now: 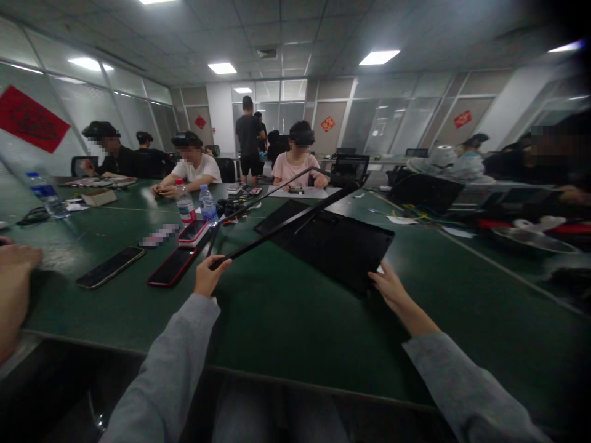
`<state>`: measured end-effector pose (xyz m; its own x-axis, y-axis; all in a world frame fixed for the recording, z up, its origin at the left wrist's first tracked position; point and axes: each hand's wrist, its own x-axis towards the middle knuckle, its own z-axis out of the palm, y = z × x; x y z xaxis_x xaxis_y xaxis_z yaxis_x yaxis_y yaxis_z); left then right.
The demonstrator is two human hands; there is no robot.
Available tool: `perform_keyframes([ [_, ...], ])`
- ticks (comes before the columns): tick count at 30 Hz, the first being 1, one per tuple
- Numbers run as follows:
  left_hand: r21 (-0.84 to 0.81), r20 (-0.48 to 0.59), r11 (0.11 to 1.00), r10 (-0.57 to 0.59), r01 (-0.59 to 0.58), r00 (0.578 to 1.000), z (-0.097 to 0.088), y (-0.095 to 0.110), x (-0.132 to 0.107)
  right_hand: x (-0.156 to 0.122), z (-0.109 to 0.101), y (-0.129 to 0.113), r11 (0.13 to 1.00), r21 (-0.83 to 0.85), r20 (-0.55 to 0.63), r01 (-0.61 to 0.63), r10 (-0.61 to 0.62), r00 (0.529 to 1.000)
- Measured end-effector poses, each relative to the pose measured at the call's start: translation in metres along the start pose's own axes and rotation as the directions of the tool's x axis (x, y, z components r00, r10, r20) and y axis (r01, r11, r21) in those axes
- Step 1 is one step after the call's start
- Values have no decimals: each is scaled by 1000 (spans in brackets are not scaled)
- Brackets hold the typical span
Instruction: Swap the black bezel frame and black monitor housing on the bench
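At the far left edge, another person's hand (13, 289) rests on the dark green tabletop (286, 326), well apart from mine. Beyond it stands a clear plastic water bottle with a blue label (44, 194). Nearer to me a black smartphone (111, 266) lies flat and face up, and just beside it to the right lies a red-cased smartphone (173, 266), also face up. Behind those, two small clear bottles (196, 206) stand close together.

My left hand (210, 275), in a grey sleeve, is raised off the tabletop just right of the red-cased smartphone. Its fingers and thumb are closed around the near end of a thin black flat panel (286, 224). I see the panel almost edge-on. It tilts up and away from my grip towards the right, and its far end is in the air above the middle of the tabletop.

Under that raised panel a flat black rectangular laptop base (332, 243) lies on the tabletop, turned at an angle to me. My right hand (390, 289) is at its near right corner, fingers stretched out and resting on the edge. I cannot tell whether my thumb hooks underneath.

Across the tabletop several people sit facing me.
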<state>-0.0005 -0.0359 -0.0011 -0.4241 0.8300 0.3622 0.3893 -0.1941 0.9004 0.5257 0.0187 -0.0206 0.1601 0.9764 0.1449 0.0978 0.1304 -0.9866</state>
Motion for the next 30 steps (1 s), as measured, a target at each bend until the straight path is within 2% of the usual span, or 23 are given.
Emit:
perform_keyframes([
  [3,35,-36,998,45,-44,998,-1,-3,1,16,7,-5,992,-31,92,-120,122,988],
  [5,91,-63,993,84,-78,994,-2,-5,1,30,15,-5,990,-104,95,-98,108,990],
  [8,203,-90,969,160,-140,983,-4,-5,-1,51,29,3,976,-214,-23,50,-56,998],
  [10,277,-88,943,219,-187,972,-4,-1,-3,62,34,10,954,-267,-131,136,-176,976],
  [11,312,-77,926,249,-213,966,-4,2,-4,65,34,12,951,-269,-182,152,-205,962],
  [13,379,-31,884,306,-272,951,-2,9,-6,70,29,12,971,-199,-234,132,-178,956],
  [16,455,66,815,371,-359,926,4,17,-8,70,19,3,999,-14,-142,51,-53,989],
  [18,485,124,778,390,-399,912,9,20,-7,69,17,-5,999,-2,-51,42,-42,998],
  [20,501,171,757,390,-420,905,13,20,-6,67,19,-8,989,-122,-27,84,-88,996],
  [22,509,204,752,367,-419,907,15,16,-2,67,25,-6,944,-286,-48,165,-186,981],
  [25,510,248,765,307,-394,919,15,8,6,68,32,8,844,-457,-90,281,-359,929],
  [30,472,325,790,257,-391,910,13,-4,16,67,37,32,695,-643,-87,323,-485,870],
])
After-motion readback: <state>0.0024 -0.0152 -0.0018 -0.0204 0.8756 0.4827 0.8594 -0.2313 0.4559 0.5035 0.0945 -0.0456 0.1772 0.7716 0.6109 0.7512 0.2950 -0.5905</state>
